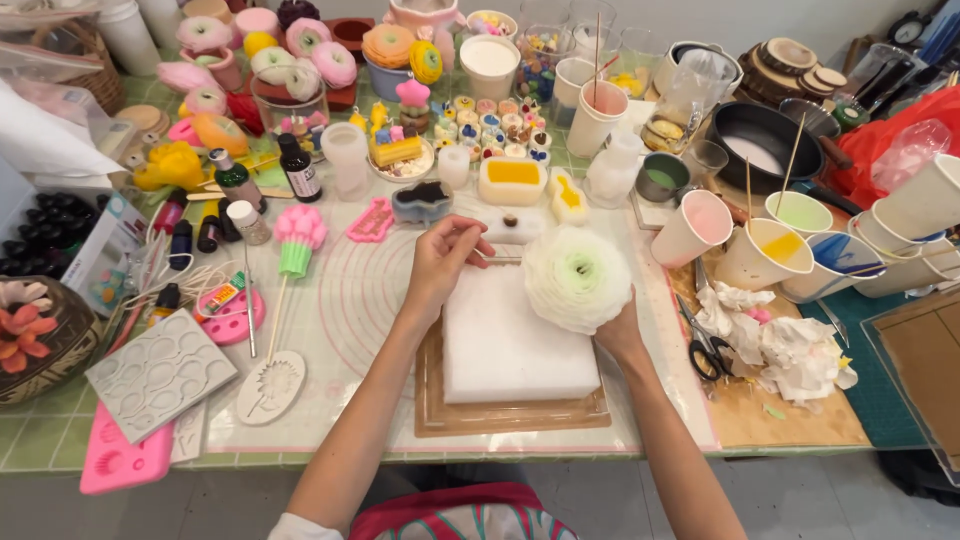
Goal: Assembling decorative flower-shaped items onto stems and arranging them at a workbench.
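Note:
My right hand cups a large white wax flower with a pale green centre and holds it upright over the far right corner of a thick white foam block. The block rests on a wooden tray. My left hand hovers just left of the flower, fingers pinched on a thin stick that points toward the petals.
Paper cups of coloured wax with sticks and a black pan stand at the right, beside scissors and crumpled tissue. Silicone moulds, small bottles and many flower candles crowd the left and back.

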